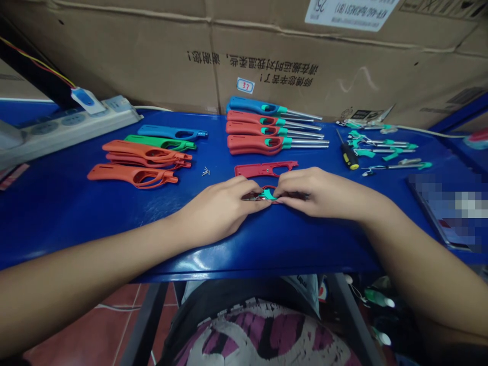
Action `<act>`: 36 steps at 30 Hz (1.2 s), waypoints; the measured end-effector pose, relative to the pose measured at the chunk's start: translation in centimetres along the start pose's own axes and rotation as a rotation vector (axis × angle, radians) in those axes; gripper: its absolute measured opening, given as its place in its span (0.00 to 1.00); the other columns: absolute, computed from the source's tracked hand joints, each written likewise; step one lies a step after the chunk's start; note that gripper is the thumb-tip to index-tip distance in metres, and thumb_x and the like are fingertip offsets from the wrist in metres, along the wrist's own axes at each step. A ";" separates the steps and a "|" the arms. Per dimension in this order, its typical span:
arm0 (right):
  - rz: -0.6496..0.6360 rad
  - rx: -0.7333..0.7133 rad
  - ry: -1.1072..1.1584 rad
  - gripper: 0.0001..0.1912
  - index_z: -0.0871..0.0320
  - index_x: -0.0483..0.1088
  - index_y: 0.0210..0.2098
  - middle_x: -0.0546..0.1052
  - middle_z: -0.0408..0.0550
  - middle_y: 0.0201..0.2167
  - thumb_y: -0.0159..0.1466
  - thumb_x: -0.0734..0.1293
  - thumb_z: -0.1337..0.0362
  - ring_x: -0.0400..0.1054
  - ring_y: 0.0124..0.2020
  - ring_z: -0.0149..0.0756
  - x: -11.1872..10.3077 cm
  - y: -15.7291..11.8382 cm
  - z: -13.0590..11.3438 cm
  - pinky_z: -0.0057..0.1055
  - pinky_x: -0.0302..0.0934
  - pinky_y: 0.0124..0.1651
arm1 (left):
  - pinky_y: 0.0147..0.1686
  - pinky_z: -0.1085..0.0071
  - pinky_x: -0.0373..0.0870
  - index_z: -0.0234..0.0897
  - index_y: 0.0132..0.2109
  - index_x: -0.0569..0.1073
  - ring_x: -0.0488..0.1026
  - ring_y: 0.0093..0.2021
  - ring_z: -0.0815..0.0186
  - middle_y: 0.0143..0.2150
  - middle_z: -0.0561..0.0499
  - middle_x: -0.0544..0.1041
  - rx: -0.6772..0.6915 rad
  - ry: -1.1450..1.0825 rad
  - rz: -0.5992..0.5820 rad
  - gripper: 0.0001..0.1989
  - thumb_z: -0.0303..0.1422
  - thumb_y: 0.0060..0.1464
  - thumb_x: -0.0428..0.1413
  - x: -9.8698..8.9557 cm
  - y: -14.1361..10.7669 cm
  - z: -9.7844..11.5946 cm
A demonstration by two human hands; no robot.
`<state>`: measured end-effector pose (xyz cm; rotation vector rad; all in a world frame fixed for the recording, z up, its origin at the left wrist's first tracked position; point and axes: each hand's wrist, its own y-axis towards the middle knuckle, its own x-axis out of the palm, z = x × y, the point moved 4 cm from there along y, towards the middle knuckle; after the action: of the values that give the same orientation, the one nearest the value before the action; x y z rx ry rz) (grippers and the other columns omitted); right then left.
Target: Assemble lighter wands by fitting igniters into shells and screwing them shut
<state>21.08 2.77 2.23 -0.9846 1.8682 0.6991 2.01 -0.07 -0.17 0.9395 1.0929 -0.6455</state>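
My left hand (224, 206) and my right hand (310, 192) meet over a red lighter half-shell lying near the table's front edge. Between them shows a teal trigger (269, 194), seated in or on that shell. The left thumb and fingers pinch at its left side, while the right fingertips press on its right end. Most of this shell is covered by my fingers. Just behind lies another red lighter half-shell (251, 170), its inner side facing up. Several small screws (206, 172) are scattered to the left of it.
Orange, green and blue lighter casings (131, 173) lie at left. Several lighters with metal barrels (259, 144) are lined up at the back. A yellow-black screwdriver (348, 155), lighter inner parts (389, 150) and a phone (438, 218) are at right. A power strip (72, 127) stands at left, cardboard (152, 61) behind.
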 end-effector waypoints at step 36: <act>-0.029 -0.003 -0.083 0.08 0.60 0.78 0.38 0.79 0.49 0.34 0.68 0.65 0.72 0.73 0.37 0.35 0.0 0.2 -0.2 0.30 0.63 0.42 | 0.52 0.61 0.78 0.37 0.52 0.80 0.80 0.50 0.59 0.52 0.46 0.82 -0.021 -0.145 0.116 0.13 0.25 0.65 0.54 -0.5 0.3 -0.2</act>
<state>20.83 2.72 2.33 -0.9689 1.7780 0.7147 2.01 0.29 0.40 0.9165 0.9087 -0.5966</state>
